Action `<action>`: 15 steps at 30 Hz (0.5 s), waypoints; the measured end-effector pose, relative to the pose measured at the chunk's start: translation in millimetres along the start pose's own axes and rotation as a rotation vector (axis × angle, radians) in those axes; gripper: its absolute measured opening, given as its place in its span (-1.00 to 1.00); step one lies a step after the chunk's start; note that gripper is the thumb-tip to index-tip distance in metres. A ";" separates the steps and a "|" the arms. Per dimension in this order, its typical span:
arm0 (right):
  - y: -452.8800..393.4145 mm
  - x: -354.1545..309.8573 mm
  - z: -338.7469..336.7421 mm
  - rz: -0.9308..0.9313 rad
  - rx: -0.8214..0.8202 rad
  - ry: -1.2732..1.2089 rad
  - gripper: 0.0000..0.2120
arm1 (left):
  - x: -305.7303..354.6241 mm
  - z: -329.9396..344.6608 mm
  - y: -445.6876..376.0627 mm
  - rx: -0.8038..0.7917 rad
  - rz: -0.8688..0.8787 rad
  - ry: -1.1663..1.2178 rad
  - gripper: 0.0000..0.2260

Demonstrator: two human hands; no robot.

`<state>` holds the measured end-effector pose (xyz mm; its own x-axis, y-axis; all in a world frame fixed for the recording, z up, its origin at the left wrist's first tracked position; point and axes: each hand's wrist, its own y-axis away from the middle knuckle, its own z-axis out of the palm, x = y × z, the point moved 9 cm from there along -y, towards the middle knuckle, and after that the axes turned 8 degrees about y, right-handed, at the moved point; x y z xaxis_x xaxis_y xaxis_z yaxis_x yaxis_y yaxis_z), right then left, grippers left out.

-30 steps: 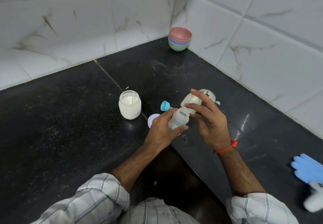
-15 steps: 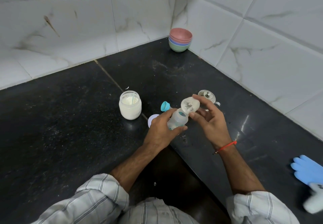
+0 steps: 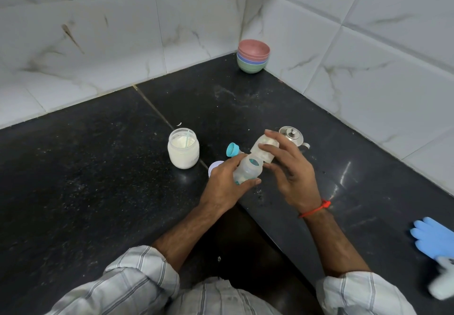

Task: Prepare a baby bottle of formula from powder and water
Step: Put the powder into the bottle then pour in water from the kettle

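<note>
My left hand (image 3: 224, 184) grips the body of a translucent baby bottle (image 3: 248, 169), held tilted above the black counter. My right hand (image 3: 290, 169) has its fingers around the bottle's clear cap (image 3: 264, 151) at the upper end. An open glass jar of white powder (image 3: 183, 149) with a thin scoop handle inside stands to the left. A teal ring piece (image 3: 232, 149) lies just behind my left hand. A pale round lid (image 3: 215, 167) lies beside it, partly hidden by my hand.
A small steel lidded pot (image 3: 293, 136) sits behind my right hand. Stacked coloured bowls (image 3: 253, 55) stand in the tiled corner. A blue glove (image 3: 433, 237) and a blurred white object (image 3: 442, 282) lie at the right edge. The counter's front edge (image 3: 270, 231) runs under my forearms.
My right hand turned the cap end-on half a second ago and now has its fingers wrapped over it again. The bottle stays tilted in my left hand.
</note>
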<state>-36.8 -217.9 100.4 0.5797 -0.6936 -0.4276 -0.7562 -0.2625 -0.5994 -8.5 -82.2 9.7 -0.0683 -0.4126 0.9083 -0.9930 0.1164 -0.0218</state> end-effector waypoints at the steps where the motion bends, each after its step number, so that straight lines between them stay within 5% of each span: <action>1: 1.1 0.7 2.6 0.003 -0.020 -0.001 -0.62 | -0.1 -0.1 -0.2 -0.001 0.008 0.004 -0.41; 5: 6.3 21.3 14.1 0.202 -0.088 -0.220 -0.56 | -2.3 -2.8 -0.1 0.013 0.022 0.002 -0.39; 11: 38.7 77.4 47.0 0.912 0.130 -0.847 -0.56 | -13.6 -9.2 3.3 0.025 0.044 0.040 -0.38; 15: 55.9 92.0 77.2 1.093 0.177 -1.097 -0.56 | -28.9 -22.8 11.2 0.035 0.031 0.038 -0.40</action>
<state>-2.3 -244.6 -24.7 -0.2187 0.3444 -0.9130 -0.9449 0.1590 0.2863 -15.4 -48.4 -7.3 -0.0965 -0.3745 0.9222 -0.9932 0.0972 -0.0645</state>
